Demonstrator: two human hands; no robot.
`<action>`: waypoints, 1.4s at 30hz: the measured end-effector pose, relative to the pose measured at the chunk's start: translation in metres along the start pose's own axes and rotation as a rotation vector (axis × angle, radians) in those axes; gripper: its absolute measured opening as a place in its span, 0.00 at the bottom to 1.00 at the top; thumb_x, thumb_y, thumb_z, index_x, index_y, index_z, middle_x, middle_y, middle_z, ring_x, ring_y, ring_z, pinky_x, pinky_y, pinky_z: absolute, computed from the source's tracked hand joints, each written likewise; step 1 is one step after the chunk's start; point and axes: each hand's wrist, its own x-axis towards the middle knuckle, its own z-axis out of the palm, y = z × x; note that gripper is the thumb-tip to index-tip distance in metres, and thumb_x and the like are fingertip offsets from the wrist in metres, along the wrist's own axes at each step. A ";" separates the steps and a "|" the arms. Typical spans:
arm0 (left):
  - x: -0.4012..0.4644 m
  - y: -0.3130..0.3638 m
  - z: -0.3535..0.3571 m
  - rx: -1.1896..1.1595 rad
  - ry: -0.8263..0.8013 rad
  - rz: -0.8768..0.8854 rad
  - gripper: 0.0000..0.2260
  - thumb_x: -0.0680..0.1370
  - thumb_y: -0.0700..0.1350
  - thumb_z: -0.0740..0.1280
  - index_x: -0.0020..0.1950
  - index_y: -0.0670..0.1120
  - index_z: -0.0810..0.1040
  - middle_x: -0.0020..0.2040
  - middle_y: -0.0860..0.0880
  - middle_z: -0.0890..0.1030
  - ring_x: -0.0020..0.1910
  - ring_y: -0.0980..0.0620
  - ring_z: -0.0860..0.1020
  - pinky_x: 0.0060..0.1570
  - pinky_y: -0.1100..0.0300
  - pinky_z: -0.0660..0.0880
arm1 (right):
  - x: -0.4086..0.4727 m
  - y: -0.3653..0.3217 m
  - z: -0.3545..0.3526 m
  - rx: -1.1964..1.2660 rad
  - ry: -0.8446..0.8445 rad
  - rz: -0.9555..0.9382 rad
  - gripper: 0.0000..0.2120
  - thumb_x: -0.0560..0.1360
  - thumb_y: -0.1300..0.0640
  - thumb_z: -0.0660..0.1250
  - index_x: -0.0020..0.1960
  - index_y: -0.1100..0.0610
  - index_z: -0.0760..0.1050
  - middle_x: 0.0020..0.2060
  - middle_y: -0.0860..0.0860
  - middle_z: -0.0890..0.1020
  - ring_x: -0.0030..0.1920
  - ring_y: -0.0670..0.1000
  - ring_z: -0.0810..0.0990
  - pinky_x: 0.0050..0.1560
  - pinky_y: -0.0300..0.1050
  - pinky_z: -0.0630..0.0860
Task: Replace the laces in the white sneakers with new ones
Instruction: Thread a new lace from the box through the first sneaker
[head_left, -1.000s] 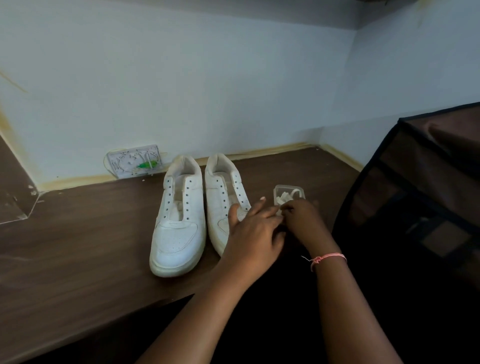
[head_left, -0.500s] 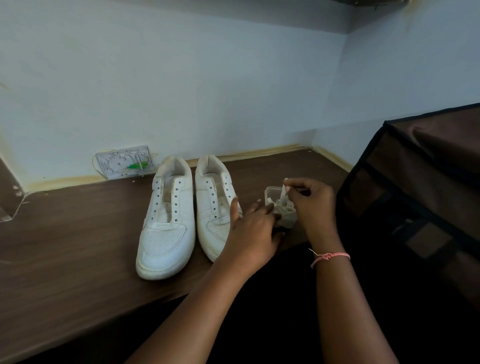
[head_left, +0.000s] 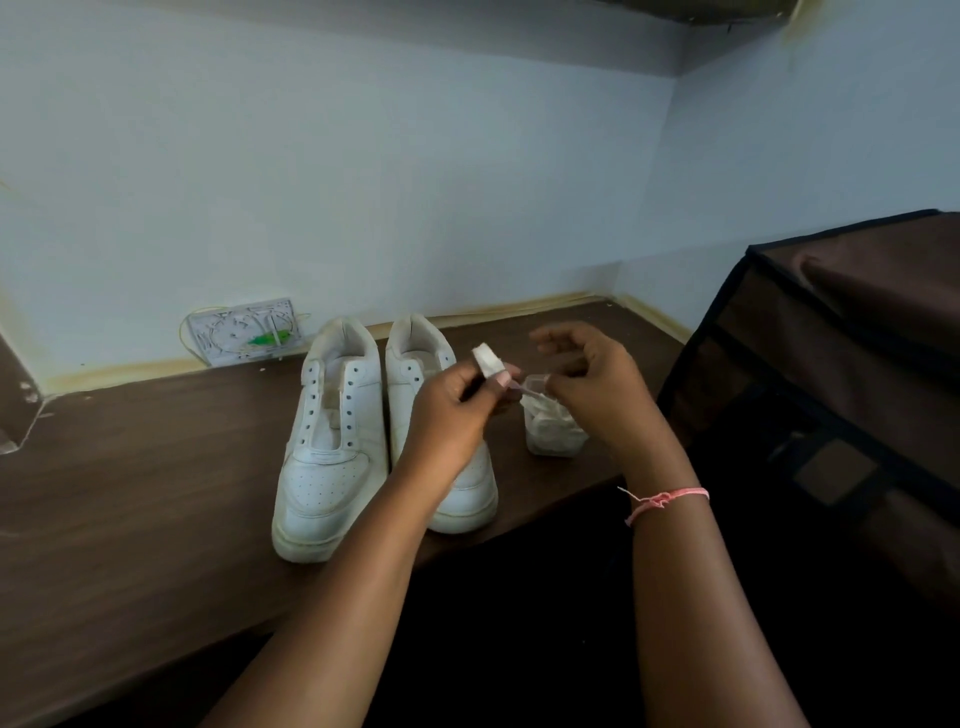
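Note:
Two white sneakers stand side by side on the brown desk (head_left: 130, 493), toes toward me, with bare eyelets: the left sneaker (head_left: 332, 447) and the right sneaker (head_left: 415, 364), partly hidden by my left forearm. My left hand (head_left: 452, 410) grips a small folded white lace bundle (head_left: 487, 359) above the right sneaker. My right hand (head_left: 597, 384) pinches a white lace strand (head_left: 535, 388) that leads down into a small clear container (head_left: 553, 434) holding more white lace. The container sits on the desk right of the sneakers.
A white wall socket plate (head_left: 244, 332) with a green part sits at the back of the desk. A dark brown fabric cabinet (head_left: 831, 364) stands close on the right. A clear plastic piece (head_left: 15, 415) is at the left edge. The desk's front edge runs under my forearms.
Both hands have risen from the container. My left hand now holds a folded lace bundle up, and my right hand draws a strand out of the container.

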 end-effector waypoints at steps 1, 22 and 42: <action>0.000 0.001 0.000 -0.044 0.024 -0.009 0.07 0.81 0.39 0.64 0.52 0.44 0.82 0.49 0.46 0.85 0.50 0.51 0.84 0.52 0.59 0.79 | 0.001 0.006 -0.001 -0.147 -0.035 0.049 0.21 0.72 0.70 0.67 0.59 0.50 0.77 0.52 0.47 0.79 0.45 0.45 0.77 0.40 0.31 0.72; 0.006 0.031 -0.054 0.555 0.141 0.101 0.07 0.78 0.55 0.68 0.46 0.53 0.80 0.32 0.56 0.76 0.30 0.61 0.74 0.33 0.63 0.67 | 0.009 0.072 0.027 -0.311 0.138 0.155 0.14 0.72 0.64 0.70 0.56 0.54 0.80 0.52 0.52 0.77 0.47 0.47 0.75 0.37 0.29 0.66; 0.003 -0.013 -0.048 0.885 0.038 0.033 0.17 0.69 0.51 0.78 0.48 0.52 0.72 0.47 0.56 0.74 0.43 0.55 0.76 0.44 0.55 0.73 | 0.010 0.072 0.028 -0.316 0.219 0.097 0.14 0.71 0.71 0.65 0.49 0.55 0.78 0.46 0.50 0.77 0.42 0.45 0.75 0.37 0.27 0.67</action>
